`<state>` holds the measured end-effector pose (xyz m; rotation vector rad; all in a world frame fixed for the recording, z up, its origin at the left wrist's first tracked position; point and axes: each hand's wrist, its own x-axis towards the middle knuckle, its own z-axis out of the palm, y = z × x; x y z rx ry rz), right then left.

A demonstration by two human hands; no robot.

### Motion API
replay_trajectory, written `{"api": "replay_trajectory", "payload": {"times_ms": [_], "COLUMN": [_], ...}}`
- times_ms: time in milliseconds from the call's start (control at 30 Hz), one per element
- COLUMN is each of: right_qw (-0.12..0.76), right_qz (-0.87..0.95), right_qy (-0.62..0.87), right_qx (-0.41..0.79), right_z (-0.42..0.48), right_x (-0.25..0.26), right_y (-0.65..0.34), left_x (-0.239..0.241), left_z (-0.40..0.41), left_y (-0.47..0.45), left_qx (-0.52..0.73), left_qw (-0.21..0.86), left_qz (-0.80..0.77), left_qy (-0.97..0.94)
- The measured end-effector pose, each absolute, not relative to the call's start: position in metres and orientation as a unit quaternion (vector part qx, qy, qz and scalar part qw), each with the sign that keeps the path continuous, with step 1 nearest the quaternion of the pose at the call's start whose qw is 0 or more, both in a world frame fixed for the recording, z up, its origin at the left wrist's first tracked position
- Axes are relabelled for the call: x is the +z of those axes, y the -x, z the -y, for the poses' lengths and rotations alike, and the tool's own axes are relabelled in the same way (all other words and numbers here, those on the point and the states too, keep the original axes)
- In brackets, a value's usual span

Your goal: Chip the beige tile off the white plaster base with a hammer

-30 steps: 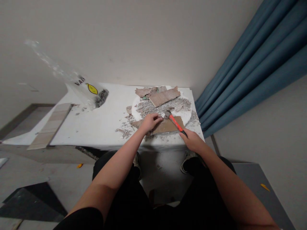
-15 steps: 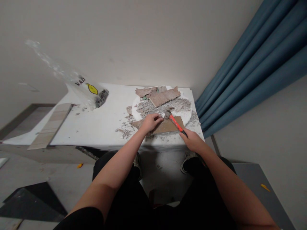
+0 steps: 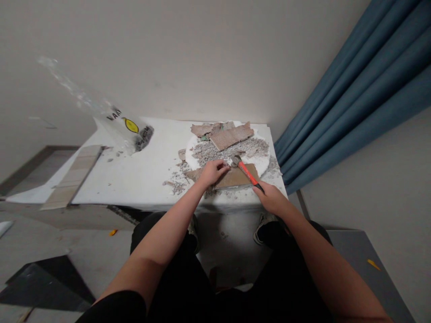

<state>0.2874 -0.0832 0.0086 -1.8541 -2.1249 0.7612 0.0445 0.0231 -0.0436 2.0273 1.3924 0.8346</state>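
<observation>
In my right hand (image 3: 268, 195) is a hammer (image 3: 247, 171) with a red and black handle, my fingers wrapped round its end. Its metal head is low over the grey crumbled bits (image 3: 208, 151), close to my left fingertips. My left hand (image 3: 213, 172) is closed in a pinch above a brown board piece (image 3: 237, 176); whatever is between its fingers is too small to name. The bits lie on a round white surface (image 3: 264, 167). Broken board pieces (image 3: 232, 136) rest at its far side.
A clear plastic bag (image 3: 129, 134) with dark bits in it stands on the white tabletop (image 3: 148, 175), left of centre. A flat board strip (image 3: 74, 177) lies at the left end. Blue curtains (image 3: 357, 85) hang close on the right. Black sheets (image 3: 47, 285) lie on the floor.
Hardly anything differs. The whole view has shifted very slightly; both hands and the hammer keep almost the same place.
</observation>
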Motion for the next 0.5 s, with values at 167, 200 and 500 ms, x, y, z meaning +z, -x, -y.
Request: {"api": "replay_trajectory", "payload": {"times_ms": [167,200,500], "right_qw": [0.179,0.192,0.164], "right_qz": [0.725,0.725,0.736], "right_qy": [0.618,0.615,0.616], "right_qx": [0.245,0.245,0.227], "right_z": [0.094,0.097,0.103], "right_x": [0.029,0.032,0.03], "right_y": [-0.286,-0.285,-0.28], "left_x": [-0.049,-0.051,-0.055], "left_z": [-0.022,-0.021,-0.017], "left_y": [-0.045,-0.045,-0.047], "left_qx": [0.33,0.341,0.373], "left_qw": [0.27,0.281,0.314], "left_qz": [-0.502,-0.497,-0.496], "left_qy": [-0.753,-0.747,-0.718]}}
